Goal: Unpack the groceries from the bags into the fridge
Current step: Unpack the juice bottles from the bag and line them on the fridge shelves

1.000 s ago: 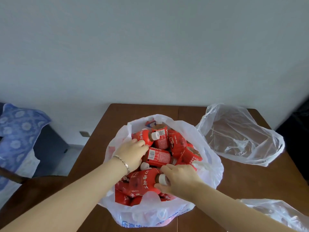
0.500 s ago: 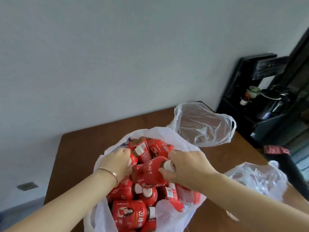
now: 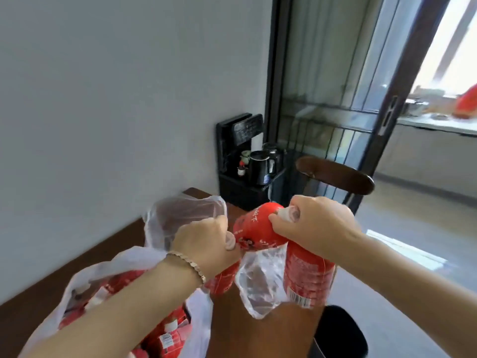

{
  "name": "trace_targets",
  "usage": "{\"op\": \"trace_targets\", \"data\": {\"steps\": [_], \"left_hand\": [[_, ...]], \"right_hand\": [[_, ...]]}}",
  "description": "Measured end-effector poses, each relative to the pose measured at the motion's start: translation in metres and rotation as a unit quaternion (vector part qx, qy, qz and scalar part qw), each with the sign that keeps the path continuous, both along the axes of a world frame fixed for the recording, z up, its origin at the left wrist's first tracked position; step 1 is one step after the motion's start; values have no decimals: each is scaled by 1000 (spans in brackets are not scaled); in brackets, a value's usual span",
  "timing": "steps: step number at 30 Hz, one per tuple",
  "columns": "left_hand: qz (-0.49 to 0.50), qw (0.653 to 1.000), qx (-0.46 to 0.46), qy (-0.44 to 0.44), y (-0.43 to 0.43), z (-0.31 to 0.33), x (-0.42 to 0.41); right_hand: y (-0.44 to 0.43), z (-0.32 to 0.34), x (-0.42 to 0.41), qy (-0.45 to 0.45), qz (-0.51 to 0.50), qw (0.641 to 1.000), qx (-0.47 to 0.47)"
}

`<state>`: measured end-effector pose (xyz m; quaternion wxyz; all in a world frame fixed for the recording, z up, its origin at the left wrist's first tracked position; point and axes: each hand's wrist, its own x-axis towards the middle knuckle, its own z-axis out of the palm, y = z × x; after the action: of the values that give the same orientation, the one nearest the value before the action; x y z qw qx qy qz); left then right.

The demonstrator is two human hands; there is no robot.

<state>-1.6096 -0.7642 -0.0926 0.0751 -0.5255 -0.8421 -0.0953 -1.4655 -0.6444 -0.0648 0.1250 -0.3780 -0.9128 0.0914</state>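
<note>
A white plastic bag full of several red bottles with white caps sits on the brown wooden table at lower left. My left hand grips a red bottle by its white cap, the bottle hanging below my fist. My right hand holds two red bottles by their necks: one lies sideways towards my left hand, the other hangs down. Both hands are lifted above the table, to the right of the bag. No fridge is in view.
An empty clear bag lies behind my left hand, another clear bag beneath the lifted bottles. A black stand with a kettle is in the corner. A dark wooden chair back and a black bin are to the right. A glass sliding door is beyond.
Both hands have lifted bottles out of the bag and moved them up and to the right. My view has swung right, from the table towards the door.
</note>
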Motion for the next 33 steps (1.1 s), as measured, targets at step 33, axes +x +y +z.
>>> {"op": "trace_targets", "data": {"steps": [33], "left_hand": [[-701,710,-22,-66,445,57,997]], "right_hand": [[159,43,966,-147,-708,691,8]]}}
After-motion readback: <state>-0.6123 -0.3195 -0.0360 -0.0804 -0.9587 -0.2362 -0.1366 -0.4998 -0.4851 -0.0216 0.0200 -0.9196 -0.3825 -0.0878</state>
